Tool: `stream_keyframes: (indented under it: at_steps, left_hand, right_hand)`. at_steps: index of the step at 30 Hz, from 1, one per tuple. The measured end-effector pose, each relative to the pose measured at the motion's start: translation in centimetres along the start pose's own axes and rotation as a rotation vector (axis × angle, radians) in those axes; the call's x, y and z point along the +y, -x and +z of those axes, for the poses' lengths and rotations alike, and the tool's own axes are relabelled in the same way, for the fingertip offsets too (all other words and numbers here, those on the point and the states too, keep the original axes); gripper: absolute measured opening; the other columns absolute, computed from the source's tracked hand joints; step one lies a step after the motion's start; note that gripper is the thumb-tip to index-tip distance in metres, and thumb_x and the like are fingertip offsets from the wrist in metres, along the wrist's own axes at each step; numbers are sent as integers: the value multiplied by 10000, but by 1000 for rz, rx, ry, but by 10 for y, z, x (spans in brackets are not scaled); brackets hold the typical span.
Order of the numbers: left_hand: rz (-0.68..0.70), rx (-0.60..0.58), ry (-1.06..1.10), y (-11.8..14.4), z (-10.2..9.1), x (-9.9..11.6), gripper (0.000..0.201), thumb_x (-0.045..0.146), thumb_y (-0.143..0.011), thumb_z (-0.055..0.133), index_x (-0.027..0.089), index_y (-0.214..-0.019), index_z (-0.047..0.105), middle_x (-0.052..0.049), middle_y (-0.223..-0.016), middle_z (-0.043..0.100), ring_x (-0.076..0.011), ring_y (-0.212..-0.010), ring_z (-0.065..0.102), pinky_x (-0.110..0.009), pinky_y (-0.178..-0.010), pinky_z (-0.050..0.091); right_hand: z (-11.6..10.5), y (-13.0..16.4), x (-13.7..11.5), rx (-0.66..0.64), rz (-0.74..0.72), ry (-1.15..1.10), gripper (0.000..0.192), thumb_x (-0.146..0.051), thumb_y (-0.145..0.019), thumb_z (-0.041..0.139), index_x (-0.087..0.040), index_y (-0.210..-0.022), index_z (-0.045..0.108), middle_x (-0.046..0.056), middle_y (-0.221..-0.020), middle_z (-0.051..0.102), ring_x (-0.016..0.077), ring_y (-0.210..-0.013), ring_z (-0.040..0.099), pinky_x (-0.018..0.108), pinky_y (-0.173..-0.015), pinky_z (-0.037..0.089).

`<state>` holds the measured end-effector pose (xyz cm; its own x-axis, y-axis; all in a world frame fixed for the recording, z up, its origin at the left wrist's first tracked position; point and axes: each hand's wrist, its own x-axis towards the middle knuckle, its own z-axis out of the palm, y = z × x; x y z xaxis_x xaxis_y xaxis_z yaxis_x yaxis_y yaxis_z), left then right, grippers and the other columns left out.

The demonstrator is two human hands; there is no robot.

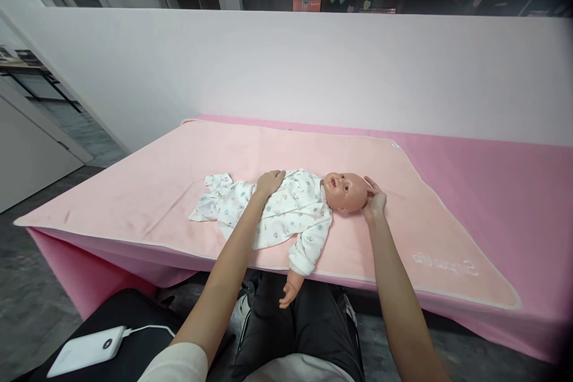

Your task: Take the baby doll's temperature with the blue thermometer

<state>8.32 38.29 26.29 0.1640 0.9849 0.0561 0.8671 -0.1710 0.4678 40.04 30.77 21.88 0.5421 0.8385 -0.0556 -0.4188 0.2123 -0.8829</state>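
Pink cloth covers the table [514,191], and a lighter pink blanket [179,191] lies flat on top of it, reaching to the near edge. At the far left, at 8 o'clock from the doll, a white power bank [87,350] with its cable rests on a dark surface close to your leg.

Your left hand [269,182] lies flat, palm down and fingers loose, on the doll's belly, on the white printed baby suit [277,209]. It presses and does not grip. The doll [313,200] lies on its back near the front edge of the blanket, its head at 3 o'clock and its legs at 9 o'clock. One sleeve and its small hand [290,292] hang over the table edge toward 6 o'clock, above your lap.

Your right hand [373,198] cups the top of the doll's head [347,191] from the 3 o'clock side, with the fingers curved around the crown and touching it.

To handle this well, I think you should keep the head supported with the right palm and the body steady with the left, and move both hands together. Mind the hanging arm: the doll is close to the edge and it may slide off.
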Motion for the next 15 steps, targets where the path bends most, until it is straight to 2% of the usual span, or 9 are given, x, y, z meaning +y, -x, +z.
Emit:
stream_keyframes:
  at_steps: [4,6,10,15]
  left_hand:
    - [-4,-1,3,1,-1,1,532,513,-879,241,206,-1007,657,-82,-1081,661,-259,-1001,585,-313,-805,416]
    - [-5,-1,5,2,-1,2,533,515,-878,244,207,-1026,652,-81,-1092,658,-259,-1011,583,-313,-812,416]
    - [-8,-4,7,2,-1,1,542,521,-877,242,203,-1046,647,-82,-1107,652,-252,-1019,580,-305,-816,417]
    - [-6,-4,10,0,0,-1,551,536,-873,240,206,-1057,642,-83,-1123,645,-252,-1030,572,-305,-827,414]
  right_hand:
    - [1,3,-6,35,-301,174,350,-356,-710,501,-197,-1009,590,96,-1103,606,218,-1001,591,418,-872,465]
    - [6,10,-8,24,-379,209,393,-413,-751,468,-206,-1064,583,91,-1176,576,218,-1095,541,409,-921,431]
    - [20,25,-7,-66,-422,269,430,-473,-738,536,-176,-1038,620,95,-1164,599,237,-1109,525,404,-949,408]
    - [26,29,-4,-124,-343,255,434,-491,-754,535,-146,-997,633,100,-1069,646,229,-974,591,408,-895,448]
